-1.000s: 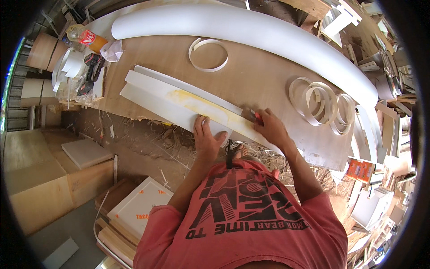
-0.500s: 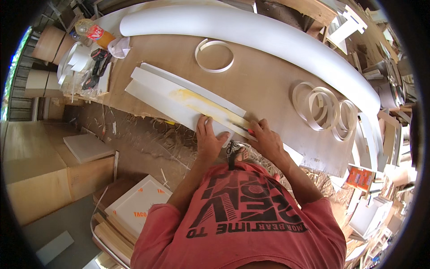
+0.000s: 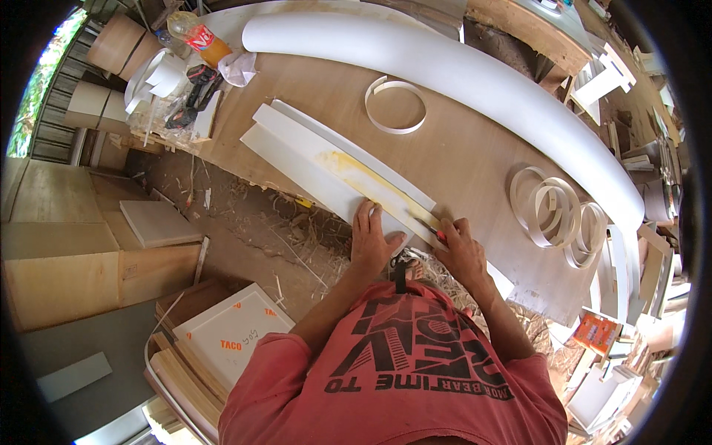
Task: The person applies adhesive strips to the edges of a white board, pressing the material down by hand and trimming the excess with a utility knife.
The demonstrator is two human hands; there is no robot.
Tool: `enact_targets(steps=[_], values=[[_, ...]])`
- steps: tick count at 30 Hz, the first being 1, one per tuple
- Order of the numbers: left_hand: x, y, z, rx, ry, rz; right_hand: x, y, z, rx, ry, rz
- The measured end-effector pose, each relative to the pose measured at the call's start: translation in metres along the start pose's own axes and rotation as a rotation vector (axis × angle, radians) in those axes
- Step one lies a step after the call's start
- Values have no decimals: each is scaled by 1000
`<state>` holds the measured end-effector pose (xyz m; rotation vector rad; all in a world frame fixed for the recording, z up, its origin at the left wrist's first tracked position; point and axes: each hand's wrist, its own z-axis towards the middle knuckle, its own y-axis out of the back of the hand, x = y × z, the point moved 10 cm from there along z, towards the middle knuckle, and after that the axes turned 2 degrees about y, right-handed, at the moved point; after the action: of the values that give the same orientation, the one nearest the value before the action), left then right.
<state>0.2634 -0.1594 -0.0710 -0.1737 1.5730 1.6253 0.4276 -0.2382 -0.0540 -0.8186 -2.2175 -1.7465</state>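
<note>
"White board (image 3: 288, 162), yellow smear (image 3: 343, 165) along its upper face. Position against the fingers?"

"Under the left hand (image 3: 373, 241), with fingertips resting on its face around mid-length. Lies on the brown tabletop (image 3: 319, 85), along the near edge."

"State of those fingers?"

"Close together, laid flat, thumb spread away to the right. For the right hand (image 3: 461, 252): curled, pinching the red-handled tool (image 3: 441, 236) just above the board. Thin end at the smeared strip; pressed on or just clear, cannot tell."

"Long axis of the board?"

"Slanted. Runs from far left to near right, continuing past the right hand. Tool roughly in line with it, thin end toward the far left, handle toward the body."

"Nearby?"

"Single pale ring (image 3: 395, 130) beyond the board. Overlapping rings (image 3: 547, 242) off to the right. Long white roll (image 3: 445, 74) across the far side."
</note>
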Motion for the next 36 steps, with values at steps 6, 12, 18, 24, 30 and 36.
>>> enact_targets(steps=[6,12,18,24,30,36], values=[[-5,1,0,-8,-37,10,-1,2,-2,-27,11,34],[-8,9,4,16,-61,33,-10,-7,1,-1,-4,19],[24,38,21,-52,113,-281,-11,-3,0,-25,-27,49],[38,87,87,-173,101,46,-9,-2,4,18,-85,50],[137,92,154,-357,274,479,-7,-6,5,58,-105,75],[159,76,157,-341,334,566,-7,-1,5,78,-135,128]])
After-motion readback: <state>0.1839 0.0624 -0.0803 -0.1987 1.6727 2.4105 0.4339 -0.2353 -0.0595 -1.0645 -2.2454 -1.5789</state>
